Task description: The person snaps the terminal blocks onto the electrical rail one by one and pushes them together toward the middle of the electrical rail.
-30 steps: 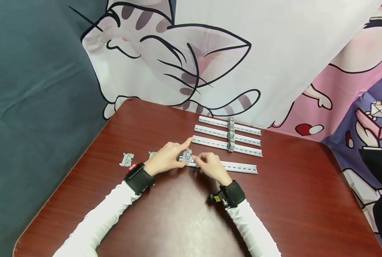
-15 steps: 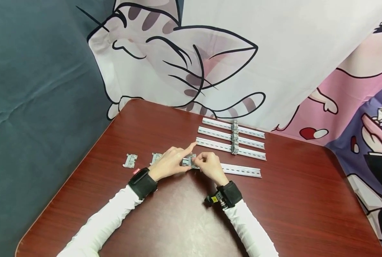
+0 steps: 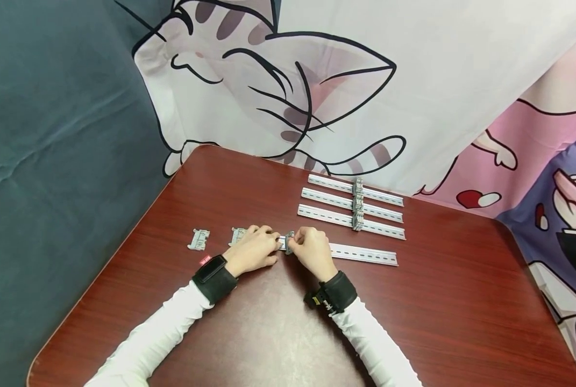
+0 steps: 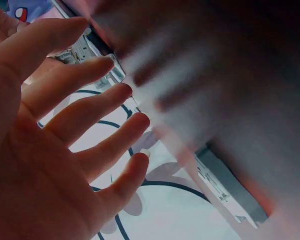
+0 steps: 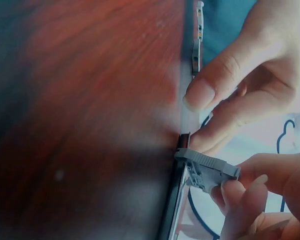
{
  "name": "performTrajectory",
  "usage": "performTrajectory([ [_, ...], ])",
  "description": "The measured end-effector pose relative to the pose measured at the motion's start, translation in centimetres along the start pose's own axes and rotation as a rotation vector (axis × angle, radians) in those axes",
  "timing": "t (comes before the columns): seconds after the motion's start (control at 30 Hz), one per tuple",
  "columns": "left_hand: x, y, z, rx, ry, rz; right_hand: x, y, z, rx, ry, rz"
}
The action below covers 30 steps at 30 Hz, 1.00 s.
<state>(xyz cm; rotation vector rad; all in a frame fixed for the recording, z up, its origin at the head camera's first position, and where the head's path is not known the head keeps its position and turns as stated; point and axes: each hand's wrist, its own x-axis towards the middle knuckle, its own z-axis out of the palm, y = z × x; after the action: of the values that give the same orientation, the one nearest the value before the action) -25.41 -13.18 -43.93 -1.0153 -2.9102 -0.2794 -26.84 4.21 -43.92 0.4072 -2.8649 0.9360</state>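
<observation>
Between thumb and fingertips my right hand (image 3: 312, 251) pinches a grey DIN-rail terminal block (image 5: 207, 164). The block stands on edge across the near DIN rail (image 3: 364, 253), close to its left end. My left hand (image 3: 255, 250) is just left of it, palm down, index fingertip at the rail's end (image 4: 118, 71). In the left wrist view its fingers are spread and loosely bent. Part of the rail is hidden behind the right hand. A second terminal block (image 3: 237, 235) lies flat, partly covered by the left hand; another (image 3: 199, 239) lies farther left.
Behind the hands, three slotted DIN rails (image 3: 324, 215) lie parallel, each with terminal blocks (image 3: 358, 203) clipped near the middle. They rest on a reddish-brown table (image 3: 438, 301). A cartoon-printed cloth (image 3: 346, 107) hangs right behind its far edge.
The terminal block has turned from facing the head camera to standing edge-on across the rail, in the right hand. The left index finger has drawn back from pointing outward to the rail's end.
</observation>
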Motion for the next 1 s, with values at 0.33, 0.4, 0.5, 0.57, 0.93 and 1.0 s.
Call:
performTrajectory([
  [0.33,-0.3,0.3,0.3,0.004,0.017,-0.003,0.4,-0.8,0.7,-0.092,0.011,0.014],
  [0.4,-0.3,0.4,0.4,-0.003,0.015,-0.007,0.5,-1.0,0.8,-0.115,-0.017,0.021],
  [0.5,-0.3,0.4,0.5,-0.015,0.004,-0.012,0.9,-1.3,0.9,-0.168,-0.084,0.054],
  [0.57,-0.3,0.4,0.5,-0.024,-0.004,-0.014,1.2,-1.4,1.0,-0.206,-0.133,0.086],
  [0.93,-0.1,0.6,0.5,-0.046,-0.023,-0.025,2.1,-1.9,1.1,-0.350,-0.344,0.151],
  [1.0,-0.3,0.5,0.4,-0.057,-0.025,-0.033,2.2,-2.1,1.2,-0.371,-0.370,0.146],
])
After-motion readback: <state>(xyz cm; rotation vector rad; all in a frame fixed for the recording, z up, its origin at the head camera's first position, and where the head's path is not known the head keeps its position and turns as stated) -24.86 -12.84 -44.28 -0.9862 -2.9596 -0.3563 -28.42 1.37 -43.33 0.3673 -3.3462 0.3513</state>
